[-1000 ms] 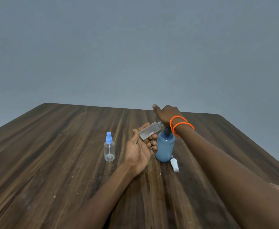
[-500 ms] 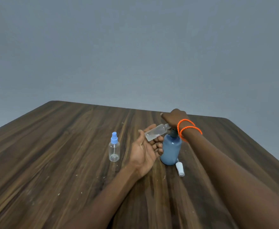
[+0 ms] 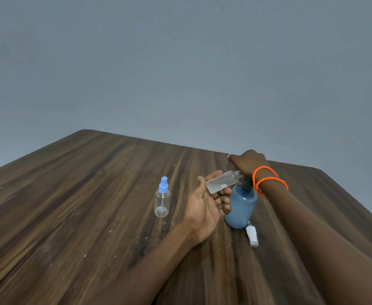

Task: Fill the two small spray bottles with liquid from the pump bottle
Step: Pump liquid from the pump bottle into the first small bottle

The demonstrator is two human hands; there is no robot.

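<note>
My left hand (image 3: 207,208) grips a small clear spray bottle (image 3: 221,181), uncapped and tilted with its neck toward the pump. My right hand (image 3: 248,164) rests on top of the blue pump bottle (image 3: 241,208) and covers the pump head, so the nozzle is hidden. That bottle stands upright on the wooden table (image 3: 92,216). A second clear spray bottle (image 3: 162,200) with a blue sprayer cap stands upright to the left, apart from both hands. A white sprayer cap (image 3: 252,236) lies on the table just in front of the pump bottle.
The dark wooden table stretches wide on the left and toward me. Its far edge runs just behind my right hand, with a plain grey wall beyond. Two orange bead bracelets (image 3: 268,180) circle my right wrist.
My right hand's fingers have curled down over the pump head from an outstretched finger. The view has shifted, so everything sits further right. The left hand still holds the clear bottle at the pump.
</note>
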